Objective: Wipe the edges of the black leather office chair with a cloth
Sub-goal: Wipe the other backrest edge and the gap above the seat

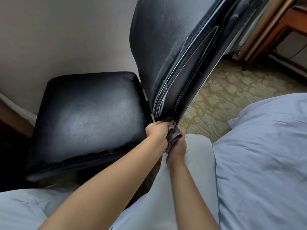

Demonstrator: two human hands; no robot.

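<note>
At the lower tip of the tall black leather chair back (166, 52), where its layered edges narrow together, one crumpled greyish-mauve cloth (174, 137) is bunched against the leather. Two bare hands meet on it. The left hand (157, 130) has its fingers curled tightly over the cloth's upper part, pressed right at the chair's edge. The right hand (178, 149) sits just below and to the right, its fingers closed around the hanging folds of the same cloth, so both hands are grasping it and touching each other. The chair back leans up and to the right, its surface dusty and streaked pale, with several parallel seams and flaps showing along its side. Left of it sits one black leather square seat cushion (88, 117), glossy with a dull worn patch in the middle, against a plain beige wall (58, 35). Pale trousers (191, 163) of the person show beneath the forearms. White bedding (265, 155) fills the right foreground, over patterned beige floral carpet (224, 90). Wooden furniture (285, 25) stands at upper right.
</note>
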